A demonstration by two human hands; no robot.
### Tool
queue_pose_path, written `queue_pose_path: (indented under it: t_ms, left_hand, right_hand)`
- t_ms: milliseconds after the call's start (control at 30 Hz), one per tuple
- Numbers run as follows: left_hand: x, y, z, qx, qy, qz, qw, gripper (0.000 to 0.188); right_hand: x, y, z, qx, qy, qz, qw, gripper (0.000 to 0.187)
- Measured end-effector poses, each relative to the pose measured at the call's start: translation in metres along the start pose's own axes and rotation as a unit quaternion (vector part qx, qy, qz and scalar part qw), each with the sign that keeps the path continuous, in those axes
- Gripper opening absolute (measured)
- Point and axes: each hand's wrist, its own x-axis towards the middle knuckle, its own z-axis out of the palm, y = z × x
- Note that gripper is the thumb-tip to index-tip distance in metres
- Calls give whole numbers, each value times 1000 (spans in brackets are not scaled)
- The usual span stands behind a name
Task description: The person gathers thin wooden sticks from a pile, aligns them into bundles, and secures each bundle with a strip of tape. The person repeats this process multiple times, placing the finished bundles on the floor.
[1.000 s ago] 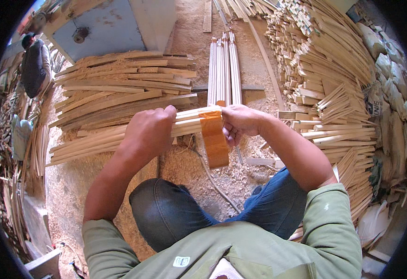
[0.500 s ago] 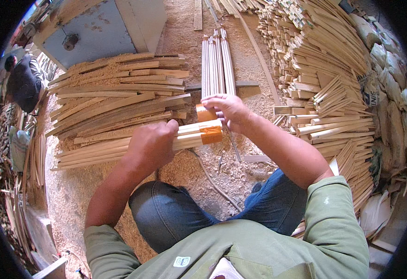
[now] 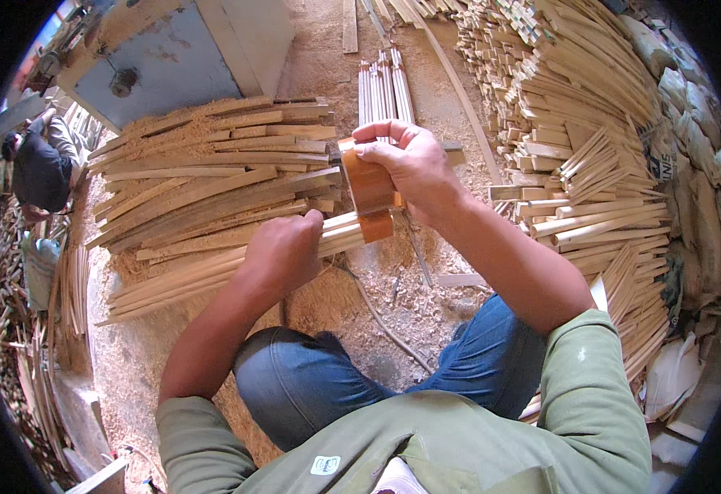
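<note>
My left hand (image 3: pixel 282 251) grips a bundle of long thin wooden sticks (image 3: pixel 188 276) that runs out to the left over the sawdust. My right hand (image 3: pixel 406 165) holds a roll of brown packing tape (image 3: pixel 367 177) just above the bundle's near end. A strip of the brown tape (image 3: pixel 375 224) runs down from the roll and wraps the end of the bundle. Both knees in blue jeans are below the hands.
A loose heap of wooden slats (image 3: pixel 212 177) lies behind the bundle. A small bundle of pale sticks (image 3: pixel 383 82) stands further back. Large stacks of sticks (image 3: pixel 591 123) fill the right side. A blue-grey machine table (image 3: pixel 163 58) is top left; another person (image 3: pixel 39 169) crouches at far left.
My right hand has lifted the tape roll up and away from the bundle, pulling out a strip of tape. My left hand has shifted slightly right along the bundle.
</note>
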Motion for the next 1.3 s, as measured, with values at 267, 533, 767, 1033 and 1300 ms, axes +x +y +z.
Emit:
queue_pose_path:
  t_ms: [267, 533, 767, 1033, 1300]
  left_hand:
    - [34, -4, -38, -19, 62, -95, 993, 31]
    - [10, 26, -99, -128, 199, -106, 966, 45]
    - [-20, 48, -115, -218, 285, -122, 925, 39]
    - [-43, 60, -113, -281, 246, -50, 926, 37]
    - [-68, 88, -138, -61, 272, 62, 958, 32]
  right_hand:
    - [-53, -48, 9, -56, -4, -130, 990, 43]
    - [-117, -91, 7, -187, -28, -375, 907, 40]
    - [-117, -92, -17, -292, 32, -433, 852, 52]
    - [-109, -103, -32, -357, 21, -444, 822, 44]
    - [-117, -131, -45, -366, -75, -495, 784, 30]
